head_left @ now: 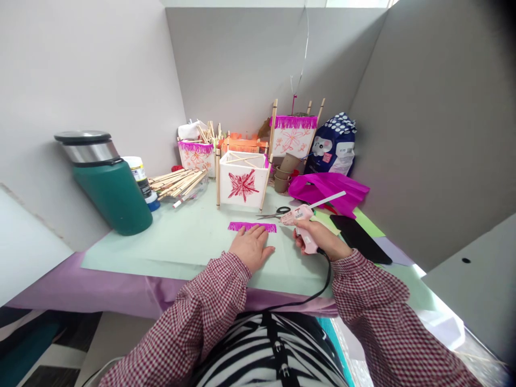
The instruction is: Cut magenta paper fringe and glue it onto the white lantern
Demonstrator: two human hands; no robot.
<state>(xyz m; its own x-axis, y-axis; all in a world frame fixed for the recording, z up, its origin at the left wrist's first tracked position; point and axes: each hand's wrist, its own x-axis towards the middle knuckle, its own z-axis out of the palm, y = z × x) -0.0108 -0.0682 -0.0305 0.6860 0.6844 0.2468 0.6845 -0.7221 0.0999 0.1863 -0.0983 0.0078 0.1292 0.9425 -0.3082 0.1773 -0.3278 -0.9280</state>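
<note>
My left hand (252, 247) lies flat on the table, its fingertips on the lower edge of a fringed magenta paper strip (237, 226). In my right hand (318, 236) is a pink glue gun (300, 214), its nozzle pointing left and a white glue stick (328, 199) sticking out of its back. The gun's tip hovers near the strip's right end, apart from it. Black-handled scissors (278, 213) lie just behind the gun's nozzle. Behind the strip stands a white box-shaped lantern (242, 185) with wooden stick corners and a red star drawing.
A green bottle (113, 193) and a bundle of wooden sticks (177, 184) are at left. Decorated lanterns (294, 141) stand behind. Magenta crepe paper (328, 191), brown cups (283, 174), a blue bag (332, 148) and a black phone (360, 239) are at right. The gun's cord (318, 294) hangs over the front edge.
</note>
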